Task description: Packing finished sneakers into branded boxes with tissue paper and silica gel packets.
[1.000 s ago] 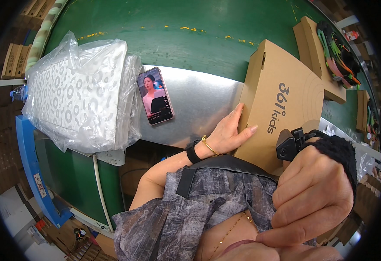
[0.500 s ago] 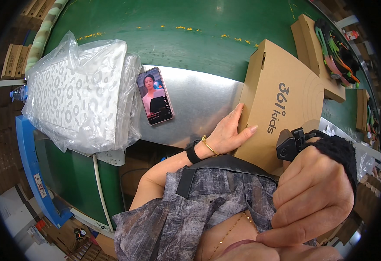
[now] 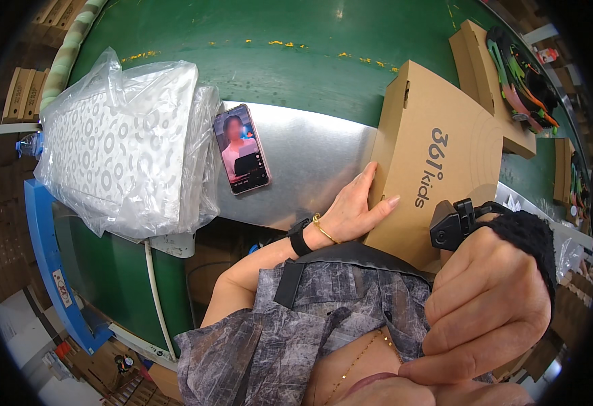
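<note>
- A flat, closed rectangular box of brown cardboard (image 3: 445, 128), with dark printing on its face, is at the right part of the green bench (image 3: 296, 78); its lower end comes near to the person's grey patterned shirt (image 3: 350, 291).
- The left hand (image 3: 350, 211) lies against the left side of this box; its thumb is spread away from the other fingers, and it does not grip around the box.
- The right hand (image 3: 489, 308) is raised close to the person's chin, apart from the box, with its fingers curled. Its thumb is hidden, so I cannot tell if it pinches something.
- As far as can be judged, the closing of this box is done: no gap of the lid is visible. The inside is hidden, so I cannot tell if it is filled, nor what is left to do with it.
- Behind it are other brown boxes (image 3: 469, 68), and black, green and orange pieces (image 3: 523, 81) lie beside them in a pile.
- To the left, 1 smartphone with lit screen (image 3: 242, 152) lies on a silver metal sheet (image 3: 317, 149), just beside a stack of white patterned sheets in clear plastic (image 3: 117, 145).
</note>
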